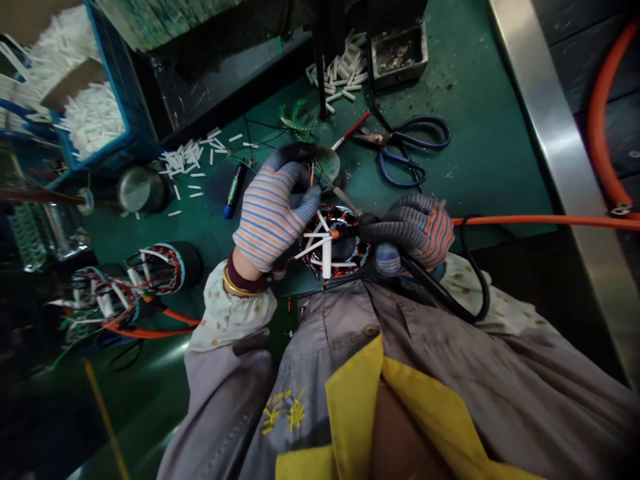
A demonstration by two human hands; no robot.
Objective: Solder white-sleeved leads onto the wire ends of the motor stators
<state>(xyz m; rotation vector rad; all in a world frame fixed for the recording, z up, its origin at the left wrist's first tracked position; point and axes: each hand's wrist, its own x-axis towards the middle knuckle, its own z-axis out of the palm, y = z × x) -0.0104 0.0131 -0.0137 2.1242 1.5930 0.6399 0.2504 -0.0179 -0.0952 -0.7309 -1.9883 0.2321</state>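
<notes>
The green desk [495, 160] is sitting in pretty dim light, with the wound coil ring [362, 257] lying on its near side between the hands. Left hand [275, 212] is pinching what look like thin wires [313, 175]; right hand [419, 230] is wrapping around a soldering-iron-looking tool [357, 211]. I'm guessing the ring's heavy and stiff, so I'd be grabbing the outer rim, while the white sleeves [327, 257] are looking light and slippery. The hands are hiding the exact pinch and most of the handle, and the ring's middle is getting lost in shadow.
</notes>
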